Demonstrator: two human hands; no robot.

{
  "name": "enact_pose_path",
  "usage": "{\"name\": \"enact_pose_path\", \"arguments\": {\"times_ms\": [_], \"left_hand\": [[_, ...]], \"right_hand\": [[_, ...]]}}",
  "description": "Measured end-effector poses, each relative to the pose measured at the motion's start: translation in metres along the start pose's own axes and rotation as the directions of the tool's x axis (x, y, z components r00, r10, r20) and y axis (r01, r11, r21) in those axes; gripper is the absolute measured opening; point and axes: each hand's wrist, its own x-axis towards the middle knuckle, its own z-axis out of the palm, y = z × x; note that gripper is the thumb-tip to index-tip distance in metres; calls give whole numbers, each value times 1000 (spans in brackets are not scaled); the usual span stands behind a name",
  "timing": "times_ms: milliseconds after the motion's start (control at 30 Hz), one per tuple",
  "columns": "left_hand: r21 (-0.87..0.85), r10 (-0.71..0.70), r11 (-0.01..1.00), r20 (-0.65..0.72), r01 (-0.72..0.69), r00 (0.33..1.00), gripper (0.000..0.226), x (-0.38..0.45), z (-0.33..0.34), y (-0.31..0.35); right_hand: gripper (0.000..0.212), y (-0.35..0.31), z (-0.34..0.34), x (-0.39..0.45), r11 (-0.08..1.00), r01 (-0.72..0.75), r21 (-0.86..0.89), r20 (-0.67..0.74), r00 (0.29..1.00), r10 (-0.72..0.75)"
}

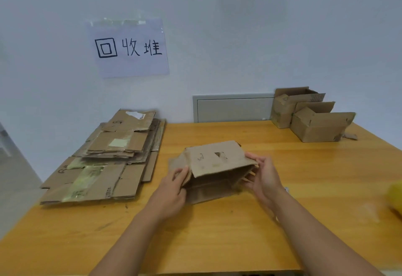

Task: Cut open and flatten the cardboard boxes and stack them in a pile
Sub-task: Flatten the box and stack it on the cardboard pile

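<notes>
A small brown cardboard box (214, 162) sits partly collapsed in the middle of the wooden table (217, 232), its open side facing me. My left hand (174, 186) grips its left flaps, thumb on the outside. My right hand (262, 173) holds its right edge, thumb on top and fingers under the panel. A pile of flattened cardboard (108, 156) lies at the table's left, against the wall. Two upright boxes with open flaps (317, 123) stand at the back right corner.
A paper sign with handwritten characters (128, 49) is taped to the wall above the pile. A white wall panel (232, 108) sits behind the table. A blurred yellow object (394, 197) lies at the right edge.
</notes>
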Motion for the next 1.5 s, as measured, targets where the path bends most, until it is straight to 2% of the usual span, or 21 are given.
{"name": "enact_pose_path", "arguments": {"times_ms": [33, 100, 167, 200, 267, 367, 433, 500, 600, 733, 867, 1000, 1100, 1267, 1400, 1500], "left_hand": [[27, -18, 1000, 69, 16, 997, 62, 0, 1, 0], [85, -44, 996, 149, 31, 988, 60, 1, 5, 3], [104, -43, 994, 156, 27, 987, 57, 3, 7, 7], [99, -36, 995, 142, 22, 989, 54, 5, 9, 9], [57, -40, 998, 98, 34, 994, 45, 11, 11, 12], [18, -15, 1000, 14, 14, 1000, 29, 21, 17, 12], [47, -17, 999, -31, 19, 999, 27, 26, 21, 13], [63, -71, 995, -50, 74, 996, 32, 33, 25, 14], [96, -117, 988, -74, 124, 990, 48, 46, 31, 15], [186, -111, 977, 4, 108, 994, 66, 63, 38, 16], [333, -134, 938, 109, 91, 985, 70, 67, 48, 14], [345, -148, 935, 157, 87, 976, 71, 68, 47, 13], [330, -153, 940, 179, 87, 972, 71, 70, 44, 13], [306, -113, 950, 157, 60, 981, 72, 76, 42, 17], [331, -105, 942, 134, 55, 985, 74, 76, 48, 14], [343, -111, 938, 161, 50, 981, 88, 75, 48, 13]], "right_hand": [[39, 0, -4, 5, 998, -20, -55, -59, 998, 17], [27, -3, -10, 14, 928, -9, -374, -148, 988, -50], [17, -3, -18, 24, 667, 53, -743, -92, 979, -180], [18, -4, -20, 26, 527, 66, -847, -50, 978, -202], [26, -5, -18, 28, 318, 46, -947, -15, 982, -187], [54, -1, -13, 34, 73, 19, -997, 8, 989, -144], [64, 2, -8, 40, -73, 76, -994, 84, 991, -103], [58, 7, -4, 46, -164, 195, -967, 201, 979, -21], [52, 16, -4, 51, -173, 285, -943, 273, 958, 86], [52, 22, -4, 48, -221, 267, -938, 261, 964, 57], [60, 20, 13, 58, -290, 281, -915, 292, 956, 4], [65, 28, 25, 74, -278, 403, -872, 384, 915, 123], [64, 36, 23, 80, -263, 429, -864, 413, 903, 115], [65, 39, 20, 79, -243, 402, -883, 397, 915, 70], [66, 40, 21, 80, -213, 236, -948, 254, 965, -65], [68, 42, 23, 82, -225, 179, -958, 196, 979, -59]]}}
